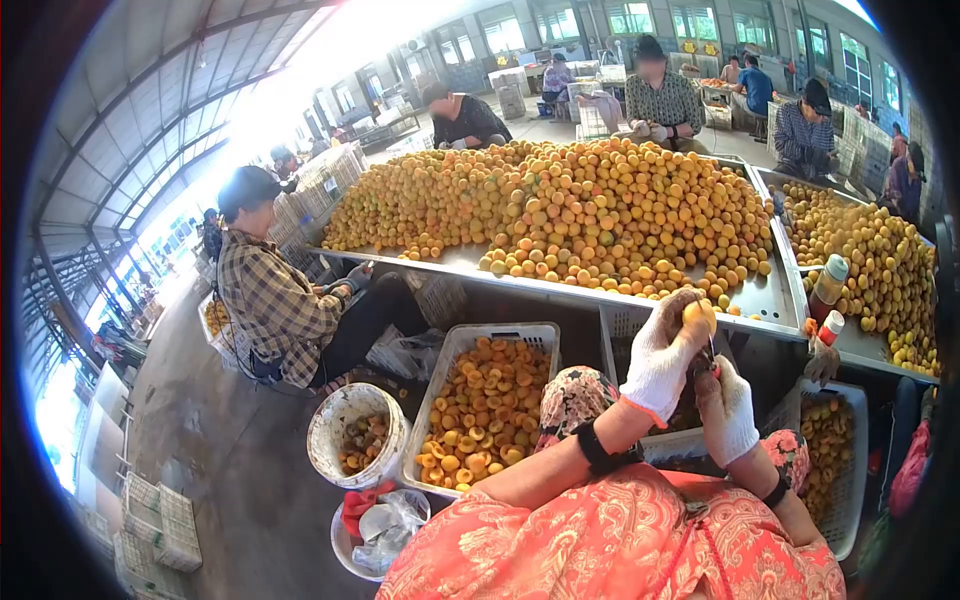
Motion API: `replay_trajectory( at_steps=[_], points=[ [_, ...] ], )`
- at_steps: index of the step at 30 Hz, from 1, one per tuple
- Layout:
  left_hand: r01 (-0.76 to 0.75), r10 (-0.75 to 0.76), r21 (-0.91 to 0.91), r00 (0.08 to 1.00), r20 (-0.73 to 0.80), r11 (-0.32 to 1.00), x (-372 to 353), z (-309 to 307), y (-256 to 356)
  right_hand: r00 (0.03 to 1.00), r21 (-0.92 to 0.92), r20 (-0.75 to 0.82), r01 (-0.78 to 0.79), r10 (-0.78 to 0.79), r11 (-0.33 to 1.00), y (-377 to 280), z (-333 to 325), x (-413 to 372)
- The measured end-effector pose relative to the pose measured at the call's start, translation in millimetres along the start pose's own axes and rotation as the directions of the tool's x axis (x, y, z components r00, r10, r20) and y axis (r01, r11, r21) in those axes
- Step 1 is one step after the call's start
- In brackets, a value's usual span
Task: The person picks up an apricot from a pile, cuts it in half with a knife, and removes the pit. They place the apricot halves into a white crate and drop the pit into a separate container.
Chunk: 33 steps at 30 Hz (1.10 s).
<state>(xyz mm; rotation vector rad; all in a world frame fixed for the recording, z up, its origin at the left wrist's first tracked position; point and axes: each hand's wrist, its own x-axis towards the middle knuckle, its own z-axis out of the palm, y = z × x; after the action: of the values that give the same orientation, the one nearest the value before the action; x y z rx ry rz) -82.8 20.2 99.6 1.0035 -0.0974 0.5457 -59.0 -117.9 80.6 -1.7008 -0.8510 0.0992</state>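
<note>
My left hand (662, 350), in a soiled white glove, holds an orange apricot (699, 316) at its fingertips. Just below it, my right hand (727, 400), gloved too, is closed round a small tool (708, 362) with a dark and red handle; its tip meets the fruit. Both hands are above my lap, near the edge of a metal table (640, 298) heaped with whole apricots (600, 210). A white crate (552, 345) of halved apricots (485, 405) stands to the left of my knee.
Left of the crate are a white bucket (325, 440) with scraps and a basin (345, 545) with plastic bags. Another crate (855, 470) is at right. Two bottles (828, 285) (830, 328) stand on the table's edge. A co-worker (275, 290) sits at left; others work behind the heap.
</note>
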Motion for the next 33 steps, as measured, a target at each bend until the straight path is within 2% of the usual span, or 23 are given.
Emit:
replay_trajectory(
  at_steps=[1,2,5,7,8,9,10,11,12,13,14,15,16,17,19,20,22,23,25,26,29,31,33],
  points=[
    [0.119,-0.125,-0.107,0.991,-0.047,0.987,0,1,-5,0.998,-0.126,-0.039,0.047,-0.053,0.991,-2,1,-1],
    [0.116,-0.133,-0.162,0.986,-0.097,0.980,-1,3,-12,0.994,-0.191,-0.070,0.070,-0.085,0.979,2,4,-1],
    [0.139,-0.143,-0.058,0.987,-0.077,0.989,5,-5,-24,0.995,-0.129,-0.098,-0.020,0.007,0.991,-5,4,-1],
    [0.152,-0.154,-0.049,0.987,-0.042,0.987,7,-1,-18,0.995,-0.068,-0.100,-0.012,0.005,0.998,12,3,2],
    [0.031,-0.032,0.147,0.999,0.006,0.989,9,-6,-21,0.994,-0.009,-0.107,-0.006,0.005,1.000,21,1,1],
    [-0.086,0.062,0.317,0.994,0.085,0.945,8,-8,-30,0.987,0.013,-0.106,0.125,-0.123,0.992,24,2,2],
    [-0.037,0.028,0.260,0.999,0.038,0.965,5,-3,-26,0.982,-0.008,-0.132,0.133,-0.133,0.991,31,8,4],
    [0.035,-0.036,0.196,0.999,0.002,0.980,3,-1,-21,0.988,-0.149,-0.139,0.039,-0.060,0.988,48,9,4],
    [0.191,-0.191,-0.004,0.981,-0.011,0.982,5,-8,-31,0.980,-0.265,-0.181,0.027,-0.077,0.964,27,10,6],
    [0.191,-0.199,-0.131,0.978,-0.056,0.973,7,0,-31,0.989,-0.347,-0.143,-0.006,-0.046,0.938,35,9,6],
    [0.237,-0.249,-0.139,0.965,-0.082,0.962,8,5,-29,0.986,-0.290,-0.159,-0.002,-0.046,0.957,36,9,6],
    [0.302,-0.311,-0.106,0.947,-0.083,0.947,12,3,-24,0.976,-0.296,-0.170,0.080,-0.135,0.952,31,6,7],
    [0.326,-0.328,-0.111,0.945,0.002,0.939,14,-6,-23,0.968,-0.251,-0.190,0.116,-0.166,0.961,31,5,9],
    [0.266,-0.264,-0.042,0.964,0.041,0.963,19,-13,-26,0.983,-0.212,-0.165,0.047,-0.084,0.976,24,1,6],
    [0.008,-0.014,0.220,1.000,0.026,0.975,25,-17,-29,0.988,-0.200,-0.154,-0.013,-0.018,0.980,29,-1,7],
    [0.016,-0.024,0.215,0.999,0.034,0.977,26,-14,-35,0.988,-0.186,-0.154,-0.032,0.004,0.982,30,-2,8],
    [-0.057,0.055,0.326,0.998,0.016,0.944,25,-7,-42,0.986,-0.200,-0.165,-0.031,-0.002,0.979,35,0,10],
    [-0.051,0.048,0.325,0.999,0.017,0.944,27,-9,-43,0.985,-0.209,-0.171,-0.023,-0.013,0.978,37,0,11],
    [0.167,-0.165,0.223,0.986,-0.028,0.960,30,-14,-46,0.985,-0.211,-0.172,-0.030,-0.007,0.977,39,-2,11],
    [0.173,-0.172,0.220,0.985,-0.025,0.960,30,-14,-48,0.984,-0.240,-0.176,-0.040,-0.003,0.970,40,-3,11],
    [0.392,-0.395,-0.093,0.918,-0.019,0.915,30,-12,-57,0.980,-0.270,-0.198,-0.057,0.002,0.961,49,-3,12],
    [0.347,-0.350,-0.072,0.937,-0.026,0.935,32,-8,-62,0.977,-0.271,-0.215,-0.055,-0.005,0.961,52,-7,12],
    [0.191,-0.186,0.104,0.981,-0.059,0.976,38,-14,-71,0.971,-0.251,-0.239,-0.072,0.010,0.965,51,-9,13]
  ],
)
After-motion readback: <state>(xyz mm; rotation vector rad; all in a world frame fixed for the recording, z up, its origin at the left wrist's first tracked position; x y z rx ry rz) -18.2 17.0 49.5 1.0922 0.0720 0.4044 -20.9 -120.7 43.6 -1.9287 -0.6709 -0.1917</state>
